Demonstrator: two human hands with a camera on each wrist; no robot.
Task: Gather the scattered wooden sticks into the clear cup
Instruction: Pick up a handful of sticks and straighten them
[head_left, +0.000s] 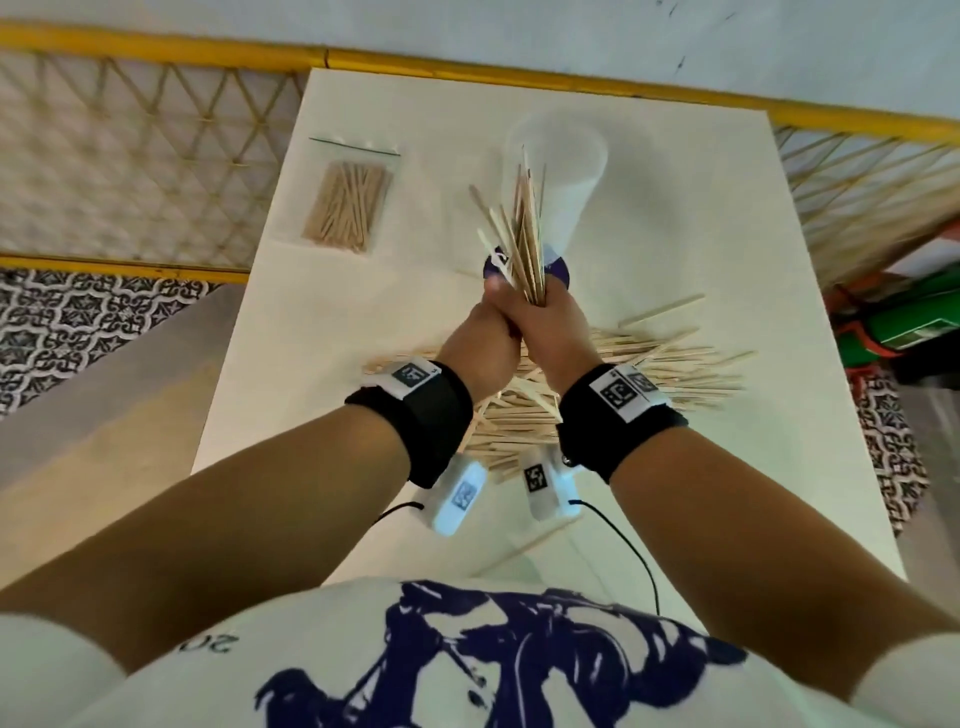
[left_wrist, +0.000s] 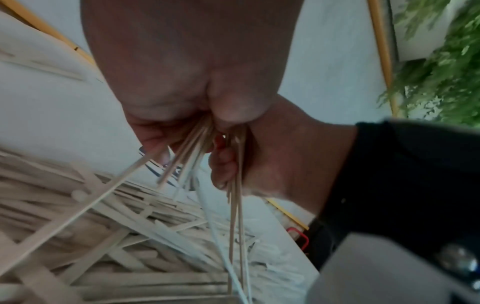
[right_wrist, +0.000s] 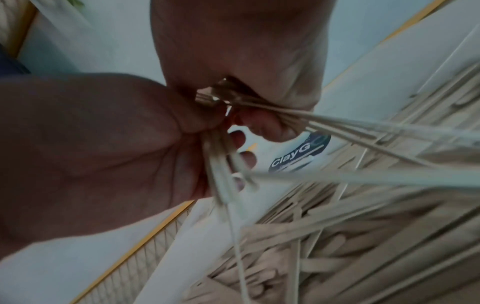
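Both of my hands meet over the middle of the white table (head_left: 395, 312) and grip one upright bundle of thin wooden sticks (head_left: 524, 234). My left hand (head_left: 488, 332) wraps it from the left, my right hand (head_left: 550, 317) from the right. The bundle fans out above my fists. Just beyond stands the clear cup (head_left: 566, 156), and the stick tips overlap its left side. A large loose pile of sticks (head_left: 649, 369) lies under my wrists. From the left wrist, my left hand (left_wrist: 182, 86) and right hand (left_wrist: 272, 156) pinch the sticks (left_wrist: 192, 152).
A sealed clear bag of sticks (head_left: 348, 208) lies at the table's far left. A dark blue round label (head_left: 558, 273) sits at the cup's foot, printed label (right_wrist: 298, 154). A yellow-framed lattice rail (head_left: 156, 156) borders the table. Green and red items (head_left: 909, 322) stand to the right.
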